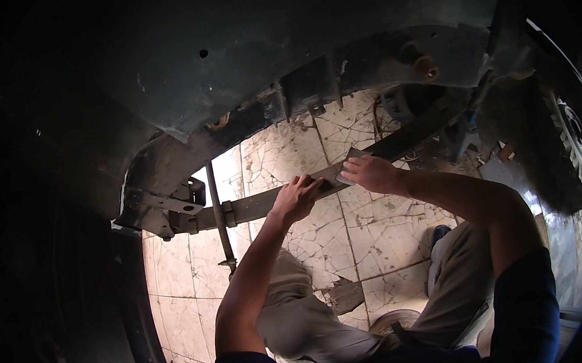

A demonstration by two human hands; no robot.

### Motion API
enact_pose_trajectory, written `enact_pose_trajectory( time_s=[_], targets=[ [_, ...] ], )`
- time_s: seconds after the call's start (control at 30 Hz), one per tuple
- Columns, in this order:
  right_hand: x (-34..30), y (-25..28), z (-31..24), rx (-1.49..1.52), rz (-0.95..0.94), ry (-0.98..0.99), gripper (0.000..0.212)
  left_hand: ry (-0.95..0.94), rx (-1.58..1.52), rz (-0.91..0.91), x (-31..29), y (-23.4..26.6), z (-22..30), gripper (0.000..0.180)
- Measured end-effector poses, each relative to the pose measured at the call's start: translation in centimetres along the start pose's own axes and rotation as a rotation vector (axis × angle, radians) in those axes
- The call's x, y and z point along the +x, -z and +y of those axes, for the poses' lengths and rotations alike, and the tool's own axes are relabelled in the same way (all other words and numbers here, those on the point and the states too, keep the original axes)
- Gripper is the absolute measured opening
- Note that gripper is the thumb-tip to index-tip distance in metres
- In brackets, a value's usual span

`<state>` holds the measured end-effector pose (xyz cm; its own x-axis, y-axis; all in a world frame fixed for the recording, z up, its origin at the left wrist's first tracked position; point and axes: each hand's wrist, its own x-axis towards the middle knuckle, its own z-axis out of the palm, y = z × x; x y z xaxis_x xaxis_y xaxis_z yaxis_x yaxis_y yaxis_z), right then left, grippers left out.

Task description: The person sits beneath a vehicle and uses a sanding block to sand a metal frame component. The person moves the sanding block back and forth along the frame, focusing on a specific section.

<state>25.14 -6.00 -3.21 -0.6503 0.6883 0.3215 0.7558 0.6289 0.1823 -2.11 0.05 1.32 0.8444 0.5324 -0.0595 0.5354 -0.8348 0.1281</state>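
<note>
A long dark leaf spring (259,204) runs slantwise under the vehicle body, from low at left to higher at right. My left hand (295,199) is closed over its middle, fingers curled on the upper side of the metal. A little to the right, my right hand (369,174) pinches a small dark, thin sheet that looks like sandpaper (355,154) against the same spring. Between the two hands, a stretch of the bar's surface shows. Parts of my fingertips are hidden in shadow.
Above hangs the dark body panel (196,73) with its wheel-arch edge. An upright rod (219,220) crosses the spring left of my hands, near a metal bracket (187,197). A toothed wheel (575,138) stands at right. Cracked tiles (382,236) cover the floor around my knees.
</note>
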Motion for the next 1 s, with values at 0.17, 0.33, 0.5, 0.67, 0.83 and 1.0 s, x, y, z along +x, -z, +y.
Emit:
enact_pose_trajectory(
  time_s=[0.17,0.33,0.5,0.67,0.83,1.0],
  targets=[
    [0.3,0.6,-0.5,0.048,0.014,0.101,0.037,-0.031,0.002,0.007,-0.3,0.0,-0.6,0.056],
    [-0.5,1.1,1.5,-0.100,0.014,0.053,0.037,-0.066,0.037,0.062,-0.3,0.0,-0.1,0.054],
    [0.4,0.8,-0.5,0.019,-0.002,0.079,0.037,-0.099,0.036,0.090,-0.1,-0.5,-0.5,0.052],
    [0.2,-0.2,0.2,0.006,0.037,0.058,0.037,-0.061,-0.009,0.056,-0.2,0.1,0.1,0.053],
    [0.4,-0.3,-0.1,-0.060,-0.019,-0.041,0.034,-0.057,0.007,0.022,0.0,0.3,0.1,0.055],
    [0.4,0.2,-0.4,0.044,0.041,0.056,0.033,-0.030,-0.016,-0.017,0.1,0.4,0.2,0.055]
  ],
)
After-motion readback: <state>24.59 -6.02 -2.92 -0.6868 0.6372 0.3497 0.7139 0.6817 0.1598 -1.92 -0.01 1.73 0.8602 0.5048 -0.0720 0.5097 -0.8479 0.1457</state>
